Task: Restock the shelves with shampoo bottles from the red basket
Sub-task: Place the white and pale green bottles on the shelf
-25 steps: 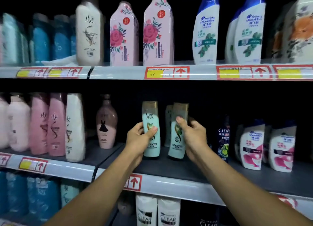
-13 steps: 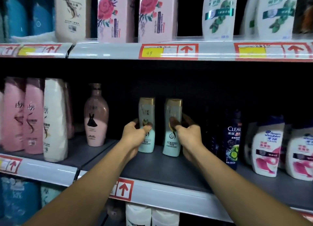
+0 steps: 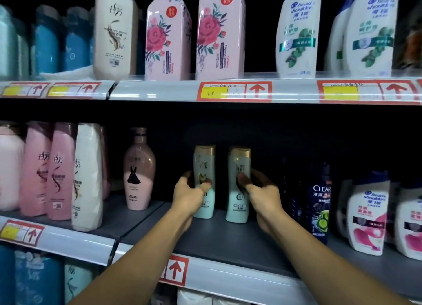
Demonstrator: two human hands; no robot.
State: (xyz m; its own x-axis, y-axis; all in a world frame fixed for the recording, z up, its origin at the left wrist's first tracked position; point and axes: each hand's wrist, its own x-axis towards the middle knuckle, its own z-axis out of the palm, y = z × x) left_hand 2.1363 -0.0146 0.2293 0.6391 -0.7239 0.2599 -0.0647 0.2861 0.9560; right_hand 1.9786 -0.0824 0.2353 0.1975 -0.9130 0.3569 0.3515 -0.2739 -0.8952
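head view showed our left hand [image 3: 190, 194] and right hand [image 3: 260, 191] each gripping a mint shampoo bottle [image 3: 204, 181] [image 3: 238, 186] upright mid-shelf [image 3: 228, 240], well behind its front edge; placing step, we judged release next.

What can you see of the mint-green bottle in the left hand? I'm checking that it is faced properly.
The left mint-green bottle is slim, pale green plastic with a gold cap, its label blurred but facing out. It stands upright on the dark middle shelf, well back from the edge, apart from its twin. The left hand holds its lower half, thumb across the front.
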